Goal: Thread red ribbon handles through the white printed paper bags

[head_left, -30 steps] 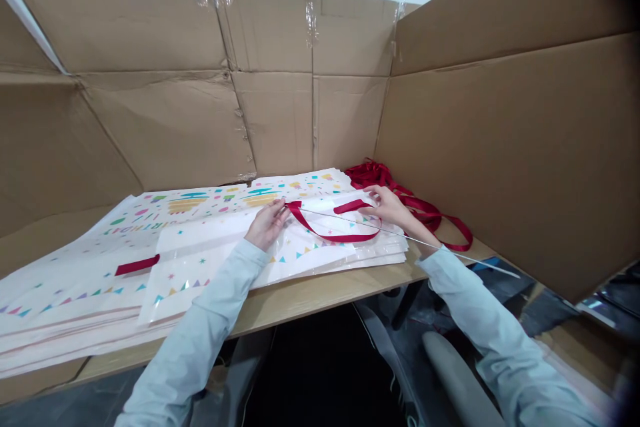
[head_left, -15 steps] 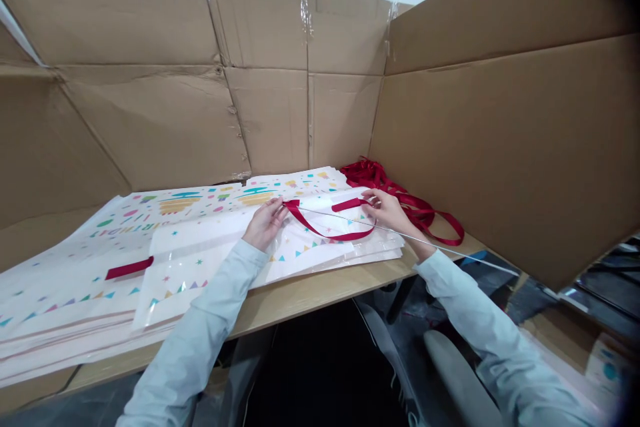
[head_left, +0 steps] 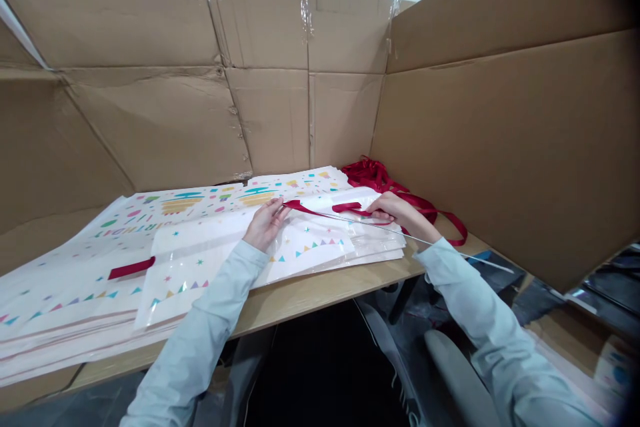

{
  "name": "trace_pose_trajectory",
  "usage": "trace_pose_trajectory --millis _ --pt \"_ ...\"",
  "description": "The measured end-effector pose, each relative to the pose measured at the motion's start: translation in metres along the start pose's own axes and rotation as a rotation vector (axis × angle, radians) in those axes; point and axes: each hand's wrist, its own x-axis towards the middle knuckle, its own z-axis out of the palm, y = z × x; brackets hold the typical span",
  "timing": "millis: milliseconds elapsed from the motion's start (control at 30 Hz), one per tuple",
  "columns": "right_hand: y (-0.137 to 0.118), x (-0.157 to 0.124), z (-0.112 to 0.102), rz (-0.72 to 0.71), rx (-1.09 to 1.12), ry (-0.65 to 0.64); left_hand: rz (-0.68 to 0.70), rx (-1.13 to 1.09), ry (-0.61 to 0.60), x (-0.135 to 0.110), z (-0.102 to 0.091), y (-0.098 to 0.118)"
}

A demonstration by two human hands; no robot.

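Observation:
A dark red ribbon (head_left: 306,207) runs between my two hands over a stack of white printed sheets. My left hand (head_left: 267,222) pinches one end of it. My right hand (head_left: 393,211) is closed on the ribbon farther right, its fingers pointing left. Under the hands lies a clear plastic-covered sheet (head_left: 320,223) with coloured bunting and stars. A short red ribbon piece (head_left: 347,207) shows just left of my right hand. From near the ribbon, a thin white cord (head_left: 450,251) stretches right, passing by my right wrist.
Tangled red ribbon (head_left: 367,173) is heaped at the back right. More printed sheets (head_left: 65,280) spread left, with a red strip (head_left: 131,268) on them. Tall cardboard walls (head_left: 270,113) enclose the back and sides. The wooden table edge (head_left: 280,307) runs in front, above a chair armrest (head_left: 460,373).
My right hand has moved slightly down and turned, drawing the ribbon's hanging loop up into a straighter line. My left hand stays in nearly the same spot.

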Motion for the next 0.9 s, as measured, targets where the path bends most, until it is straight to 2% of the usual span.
trace_pose_trajectory --millis 100,233,300,400,467,633,767,900 --pt "0.007 -0.013 0.014 0.011 0.094 0.065 0.003 -0.012 -0.002 0.002 -0.001 0.000" --pt "0.023 -0.029 0.034 0.018 0.134 0.247 0.009 -0.007 -0.027 0.002 -0.002 -0.001" --pt "0.030 -0.036 0.042 -0.074 0.011 0.340 0.017 -0.003 -0.032 0.001 -0.002 -0.002" --pt "0.038 -0.044 0.052 -0.332 -0.304 0.498 0.029 0.003 -0.043 0.002 -0.003 -0.003" --pt "0.040 -0.049 0.057 -0.458 -0.499 0.541 0.031 0.007 -0.046 0.003 -0.004 -0.003" --pt "0.041 -0.067 0.068 -0.578 -0.791 0.393 0.015 -0.001 -0.035 0.004 -0.004 -0.003" --pt "0.040 -0.079 0.073 -0.550 -0.848 0.262 0.027 -0.004 -0.025 0.003 -0.004 -0.001" --pt "0.032 -0.085 0.074 -0.499 -0.823 0.185 0.065 0.035 -0.017 0.006 -0.013 0.009"
